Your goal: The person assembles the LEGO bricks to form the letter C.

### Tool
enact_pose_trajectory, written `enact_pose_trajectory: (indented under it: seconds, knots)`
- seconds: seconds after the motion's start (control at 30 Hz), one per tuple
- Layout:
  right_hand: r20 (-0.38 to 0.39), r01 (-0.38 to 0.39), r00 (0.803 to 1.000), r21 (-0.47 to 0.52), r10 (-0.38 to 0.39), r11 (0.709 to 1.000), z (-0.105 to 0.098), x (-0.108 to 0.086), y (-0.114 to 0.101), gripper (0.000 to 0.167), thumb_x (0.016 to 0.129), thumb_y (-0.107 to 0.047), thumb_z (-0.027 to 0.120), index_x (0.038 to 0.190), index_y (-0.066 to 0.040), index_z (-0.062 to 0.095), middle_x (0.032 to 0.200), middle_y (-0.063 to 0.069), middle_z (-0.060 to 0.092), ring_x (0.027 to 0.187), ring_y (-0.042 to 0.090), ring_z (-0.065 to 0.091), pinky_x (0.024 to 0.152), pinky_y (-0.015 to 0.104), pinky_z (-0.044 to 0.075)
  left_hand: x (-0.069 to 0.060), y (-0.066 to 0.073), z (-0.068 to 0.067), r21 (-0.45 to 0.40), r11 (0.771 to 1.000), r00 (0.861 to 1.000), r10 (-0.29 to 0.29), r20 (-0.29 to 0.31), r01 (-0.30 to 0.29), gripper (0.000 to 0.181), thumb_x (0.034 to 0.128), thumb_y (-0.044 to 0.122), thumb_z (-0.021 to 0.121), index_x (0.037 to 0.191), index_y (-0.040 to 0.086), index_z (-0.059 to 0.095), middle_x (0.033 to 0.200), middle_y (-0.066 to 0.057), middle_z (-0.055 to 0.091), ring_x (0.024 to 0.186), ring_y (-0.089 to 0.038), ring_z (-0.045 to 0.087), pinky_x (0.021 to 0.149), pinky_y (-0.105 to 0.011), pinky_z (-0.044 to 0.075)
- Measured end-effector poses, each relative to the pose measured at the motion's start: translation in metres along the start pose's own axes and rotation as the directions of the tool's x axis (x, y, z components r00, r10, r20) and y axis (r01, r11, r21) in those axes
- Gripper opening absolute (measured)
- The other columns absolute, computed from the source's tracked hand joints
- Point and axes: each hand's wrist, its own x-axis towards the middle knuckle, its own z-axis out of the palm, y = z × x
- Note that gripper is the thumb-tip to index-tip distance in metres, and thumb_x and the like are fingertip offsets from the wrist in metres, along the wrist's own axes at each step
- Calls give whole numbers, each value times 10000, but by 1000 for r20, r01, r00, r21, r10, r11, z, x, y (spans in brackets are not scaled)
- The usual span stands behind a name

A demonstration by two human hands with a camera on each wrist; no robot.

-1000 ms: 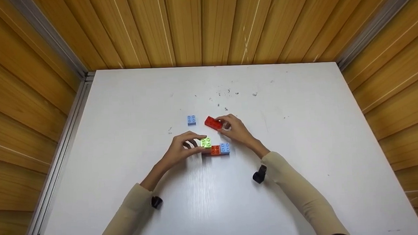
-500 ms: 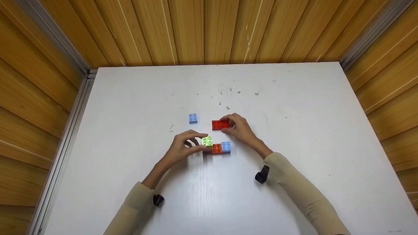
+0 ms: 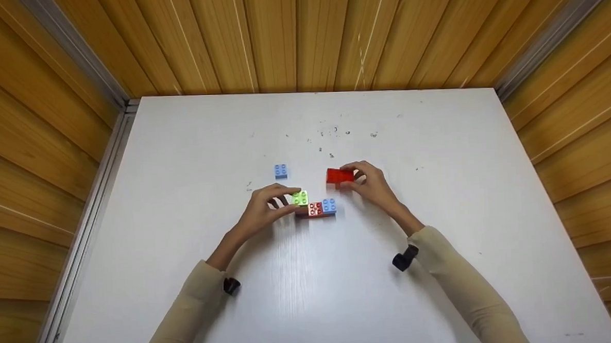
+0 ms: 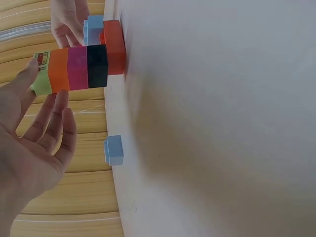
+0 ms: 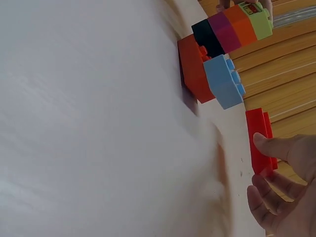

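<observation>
My left hand (image 3: 263, 209) pinches the light green brick (image 3: 300, 198) at the top of a stack. Under it, in the left wrist view, come an orange brick (image 4: 59, 70), a magenta brick (image 4: 78, 68) and a dark brick (image 4: 97, 66). This stack stands on one end of a long orange-red brick (image 5: 194, 69), and a light blue brick (image 5: 224, 81) sits on the other end. Bare studs show between them. To the right and farther back, my right hand (image 3: 373, 184) holds a long red brick (image 3: 339, 175) between thumb and fingers, apart from the build.
A loose light blue brick (image 3: 280, 171) lies on the white table (image 3: 206, 145) beyond my left hand. Dark marks dot the tabletop farther back. Wood-look panel walls (image 3: 269, 39) rise behind the table and at both sides.
My right hand has carried the red brick to the right, and the brick has turned from slanted to nearly level across the view. The left hand and the build have shifted slightly away from me.
</observation>
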Motion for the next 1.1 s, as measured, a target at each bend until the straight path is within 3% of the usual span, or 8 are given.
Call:
enact_pose_trajectory:
  seconds: [0.3, 0.5, 0.67, 0.9, 1.1]
  knots:
    - [36, -75, 997, 14, 74, 997, -19, -13, -16, 400, 866, -92, 812, 1246, -58, 693, 1231, 164, 678, 1037, 323, 642, 852, 429, 570, 8, 0, 1, 15, 1000, 1000, -6, -6, 6, 401, 908, 175, 780, 1287, 65, 708, 1141, -104, 738, 888, -230, 686, 740, -291, 578]
    - [70, -23, 997, 25, 22, 999, -20, -17, -30, 398, 857, -108, 823, 1233, -58, 705, 1218, 148, 702, 1056, 295, 655, 838, 332, 585, 9, -1, 3, 3, 1000, 1000, -21, -13, 21, 419, 903, 158, 786, 1301, 69, 687, 1208, -108, 729, 895, -220, 698, 753, -340, 586]
    - [84, 20, 996, 68, -25, 998, -14, -19, -43, 397, 843, -121, 836, 1217, -66, 718, 1199, 125, 710, 1063, 271, 668, 860, 392, 600, 7, 0, 3, -16, 999, 999, -46, -11, 46, 389, 903, 177, 788, 1273, 94, 701, 1229, -83, 727, 901, -207, 693, 778, -310, 584]
    - [96, 115, 987, 125, -127, 985, -2, -16, -51, 374, 875, -133, 809, 1233, -84, 713, 1195, 100, 700, 1086, 221, 654, 836, 298, 598, 8, 0, 1, -28, 999, 999, -44, -21, 44, 388, 894, 170, 797, 1265, 102, 709, 1210, -80, 732, 889, -204, 687, 773, -283, 579]
    - [114, 178, 975, 118, -191, 977, 6, -16, -51, 370, 904, -155, 782, 1262, -105, 706, 1202, 94, 682, 1110, 216, 635, 840, 314, 595, 9, 0, 3, -28, 998, 998, -53, -15, 53, 393, 895, 181, 798, 1268, 97, 706, 1224, -86, 728, 896, -203, 690, 784, -300, 590]
